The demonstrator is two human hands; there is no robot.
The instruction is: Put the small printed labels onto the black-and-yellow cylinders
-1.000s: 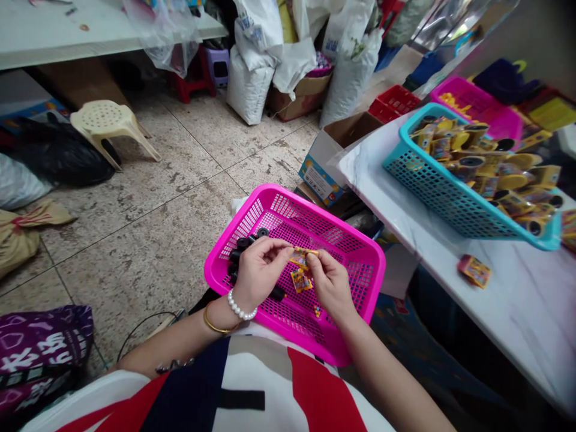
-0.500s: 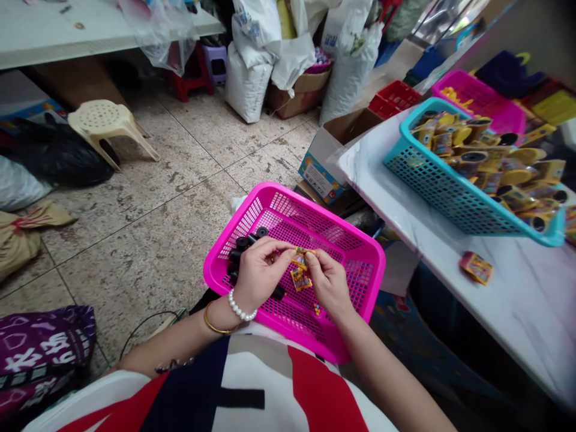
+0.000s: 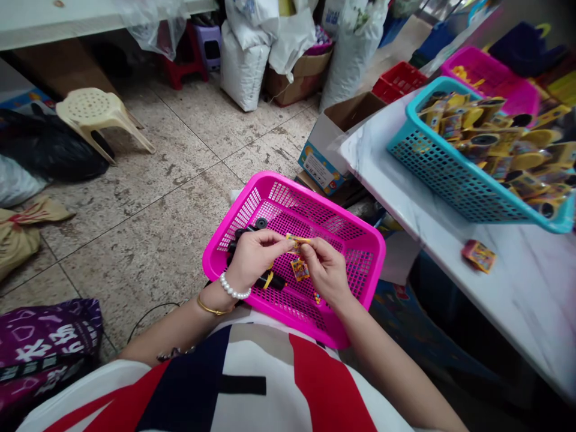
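Both hands are above a pink plastic basket [image 3: 360, 231] at my lap. My left hand [image 3: 252, 258] pinches one end of a small yellow printed wrapper [image 3: 294, 240] between thumb and forefinger. The other end is pinched by my right hand [image 3: 324, 270]. Below the fingers, another small yellow printed piece [image 3: 300, 269] lies in the basket. Several black cylinders sit on the basket's left side, partly hidden by my left hand; one black cylinder [image 3: 275, 281] has a yellow band around it. Tiny coloured beads [image 3: 317, 297] rest near my right wrist.
On the right, a marble-patterned table [image 3: 450, 264] bears a blue basket [image 3: 436, 162] full of yellow and black pieces, and a small printed packet [image 3: 479, 256]. Beyond my basket stand an open carton [image 3: 328, 144] and white sacks [image 3: 245, 72]. A cream stool [image 3: 92, 111] is at left.
My hands have risen slightly with the wrapper, which now looks flatter and stretched between the fingers. The black cylinder with the yellow band shows more beside my left hand. The view has shifted slightly.
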